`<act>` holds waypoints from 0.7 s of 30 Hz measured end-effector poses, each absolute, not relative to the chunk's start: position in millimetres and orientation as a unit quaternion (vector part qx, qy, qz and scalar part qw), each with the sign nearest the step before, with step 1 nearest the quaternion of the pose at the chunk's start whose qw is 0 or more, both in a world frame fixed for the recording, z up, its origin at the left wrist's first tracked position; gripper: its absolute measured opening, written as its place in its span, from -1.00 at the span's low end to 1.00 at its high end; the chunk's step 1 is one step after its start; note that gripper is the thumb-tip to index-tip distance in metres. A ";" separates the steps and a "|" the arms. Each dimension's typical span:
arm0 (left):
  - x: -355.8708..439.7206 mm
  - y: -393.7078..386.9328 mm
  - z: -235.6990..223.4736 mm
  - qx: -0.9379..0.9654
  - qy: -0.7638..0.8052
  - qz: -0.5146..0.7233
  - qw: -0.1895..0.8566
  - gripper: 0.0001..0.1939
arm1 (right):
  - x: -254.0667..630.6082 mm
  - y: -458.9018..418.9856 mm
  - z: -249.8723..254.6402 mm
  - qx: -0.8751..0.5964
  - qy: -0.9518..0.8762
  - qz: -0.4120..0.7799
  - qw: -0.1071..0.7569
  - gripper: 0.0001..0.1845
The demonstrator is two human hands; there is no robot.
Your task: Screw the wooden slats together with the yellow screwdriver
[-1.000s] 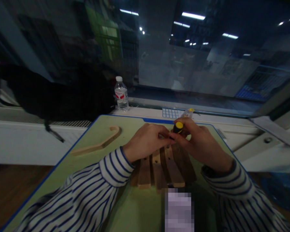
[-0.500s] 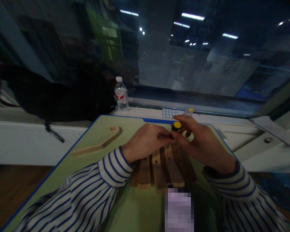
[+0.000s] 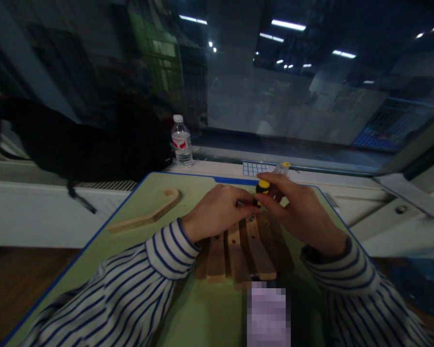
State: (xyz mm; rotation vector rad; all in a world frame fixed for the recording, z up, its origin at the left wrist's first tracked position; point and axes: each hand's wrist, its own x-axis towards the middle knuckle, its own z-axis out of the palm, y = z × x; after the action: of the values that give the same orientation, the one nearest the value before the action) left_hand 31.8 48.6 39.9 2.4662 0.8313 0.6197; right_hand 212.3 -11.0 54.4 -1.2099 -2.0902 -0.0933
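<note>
1. Black-and-yellow, round-ended tool handle (image 3: 263,188) stands between our hands, close to the far edge of the pale-green, blue-rimmed surface (image 3: 202,313) and right of that edge's middle. Its yellow end faces up; its lower end is hidden from us.
2. Farthest left, beyond the surface's left edge, we see a soft black fabric bag (image 3: 119,144) on a white ledge.
3. On the surface, a pale, hook-shaped wooden strip (image 3: 150,220) lies slantwise, its straight end near the left edge and its curl toward the far left corner.
4. Past the far edge, near that same corner, a clear plastic bottle with a white cap and red-and-white label (image 3: 182,142) stands upright.
5. Our left hand (image 3: 217,212) is over the slats, thumb and forefinger drawn close together just beside the handle; we cannot tell whether they grip anything.
6. Under and in front of it, brown wooden slats with dark round spots (image 3: 217,262) fan toward the near edge.
7. Beyond the far edge lies a blue-and-white gridded sheet (image 3: 253,168).
8. Our right hand (image 3: 300,212) pinches the handle between thumb and fingers.
9. Farthest right, beyond the right edge, we see whitish paper (image 3: 412,196).
</note>
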 end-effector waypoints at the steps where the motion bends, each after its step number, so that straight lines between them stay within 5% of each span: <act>1: 30.4 49.1 41.3 0.899 0.299 0.227 0.225 -0.73 | 212.5 -10.5 54.3 -0.469 -0.808 -0.036 0.356 -0.62; 11: 10.0 72.7 36.6 0.931 0.273 0.216 0.114 -0.57 | 214.5 -8.6 53.5 -0.485 -0.796 -0.045 0.360 -0.62; 14: 4.0 66.2 42.2 0.931 0.274 0.235 0.053 -0.68 | 214.0 -8.6 54.1 -0.484 -0.796 -0.040 0.363 -0.63; 21: -11.9 45.6 30.9 0.955 0.107 0.200 0.190 -0.76 | 214.7 -10.6 54.7 -0.485 -0.795 -0.044 0.362 -0.65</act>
State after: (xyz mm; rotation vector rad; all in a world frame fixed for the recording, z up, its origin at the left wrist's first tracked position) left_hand -11.9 45.6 30.9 2.6840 0.2999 0.5629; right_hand 214.7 -10.6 54.7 -1.2495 -2.0478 -0.1126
